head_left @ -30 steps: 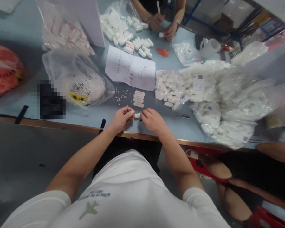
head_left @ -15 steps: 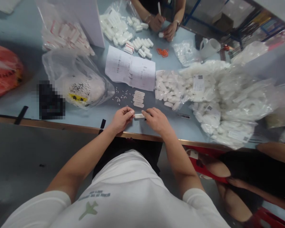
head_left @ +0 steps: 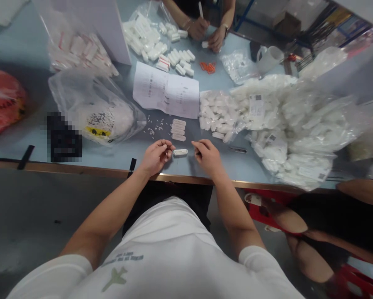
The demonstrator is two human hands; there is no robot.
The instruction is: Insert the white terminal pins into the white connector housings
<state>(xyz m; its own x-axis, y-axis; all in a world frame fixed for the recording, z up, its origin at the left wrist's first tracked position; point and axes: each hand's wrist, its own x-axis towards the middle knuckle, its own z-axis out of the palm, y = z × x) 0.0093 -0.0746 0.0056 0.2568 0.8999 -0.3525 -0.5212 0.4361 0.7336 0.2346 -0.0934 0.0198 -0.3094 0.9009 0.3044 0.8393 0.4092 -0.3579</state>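
Note:
A small white plastic casing (head_left: 180, 152), narrow and oblong, lies on the blue-grey tabletop between my hands. At its left end are the curled fingers of my left hand (head_left: 157, 158), the thumb drawn in against them. Anything pinched there is too small to make out. To the right, apart from the casing, my right hand (head_left: 208, 158) is closed with its index finger pointing left. A dark patch under its fingers hides what it may hold. Several similar white casings (head_left: 178, 130) form a column just beyond, beside scattered tiny white bits (head_left: 155, 126).
A printed sheet (head_left: 166, 89) lies beyond the casings. Clear bags of white parts (head_left: 219, 114) crowd the right, near a small metal tool (head_left: 237, 150). A large plastic bag (head_left: 99, 118) stands left. Across the table, a co-worker's hands (head_left: 209, 35) hold a white part and a pen-like tool.
My right hand has let go of the casing and drawn back to the right. The left thumb has pulled back a little. The casing looks turned, showing a different side.

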